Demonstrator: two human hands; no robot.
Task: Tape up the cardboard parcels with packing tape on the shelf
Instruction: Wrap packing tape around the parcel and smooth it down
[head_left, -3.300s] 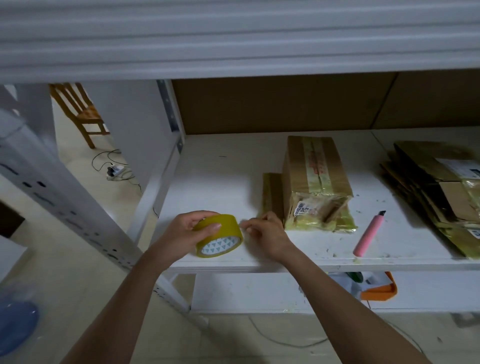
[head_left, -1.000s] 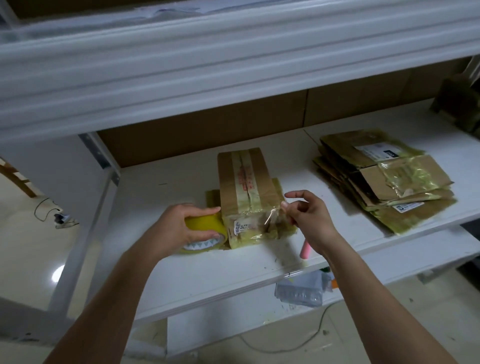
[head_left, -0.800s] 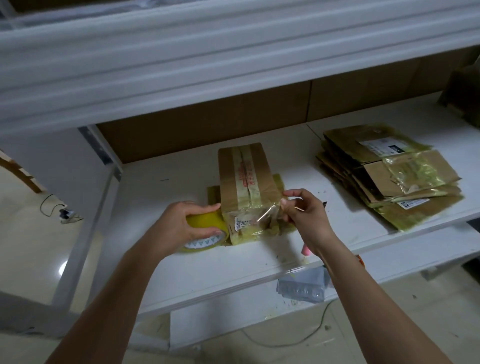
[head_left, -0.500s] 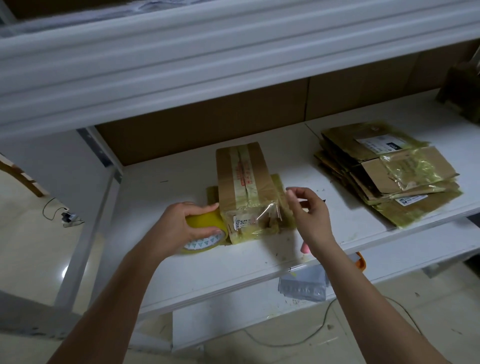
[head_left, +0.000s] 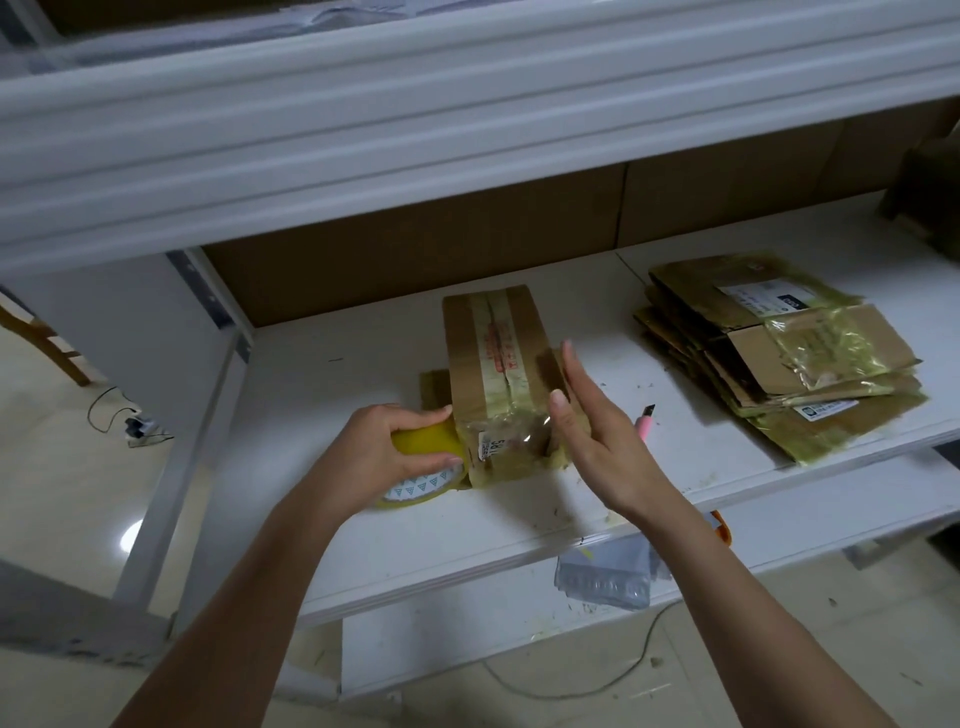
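Head view. A white shelf (head_left: 363, 540) spans the frame from centre left to the right edge, under another white shelf board across the top. At centre stands a cardboard parcel (head_left: 493, 364), long axis running away from the viewer, its top seam covered by a strip of printed tape and its near end wrapped in glossy clear tape over a white label. A flat piece of cardboard (head_left: 434, 389) lies under it, showing at its left.

The left hand (head_left: 374, 457), left of centre, grasps a yellow tape roll (head_left: 426, 467), fingers curled over the roll's top and thumb on its near side. The roll stands on the shelf, touching the parcel's near left corner.

The right hand (head_left: 597, 431), just right of the parcel, is released: fingers straight and together, palm facing the parcel's right side, the thumb tip near the taped corner. Whether the palm touches the parcel cannot be told.

A pink knife (head_left: 645, 422) lies on the shelf behind the right hand, mostly hidden. A stack of flattened taped cartons (head_left: 789, 353) fills the right of the shelf. At lower centre, below the shelf edge, sit a grey plastic pack (head_left: 605, 577) and an orange object (head_left: 723, 527).
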